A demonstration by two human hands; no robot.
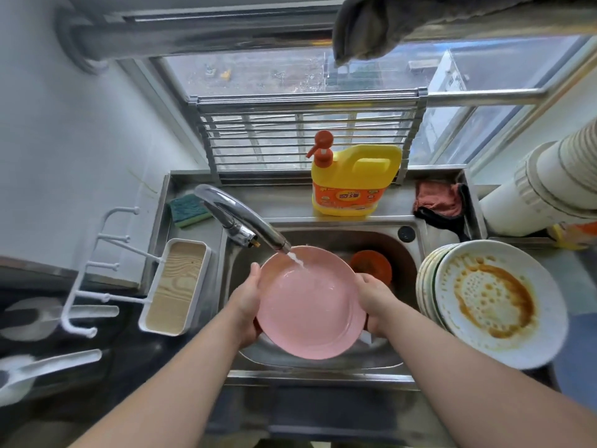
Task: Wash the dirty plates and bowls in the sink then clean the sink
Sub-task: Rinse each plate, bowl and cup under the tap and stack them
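A pink plate (pixel 310 305) is rinsed under the faucet (pixel 245 221).
It is gripped at opposite rims by the left hand (pixel 247 299) and right hand (pixel 371 295); it should probably be tilted and turned so water sheets off.

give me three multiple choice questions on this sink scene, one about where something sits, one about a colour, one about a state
1. Where is the sponge?
A. inside the sink basin
B. on the sink ledge left of the tap
C. on the stack of plates

2. What colour is the plate held under the tap?
A. pink
B. white
C. green

3. What is the state of the tap?
A. off
C. running onto the plate
B. dripping into an empty basin

Answers:
1 B, it lies behind the tap base on the left.
2 A, left hand and right hand grip its pink rim.
3 C, a stream hits the plate.
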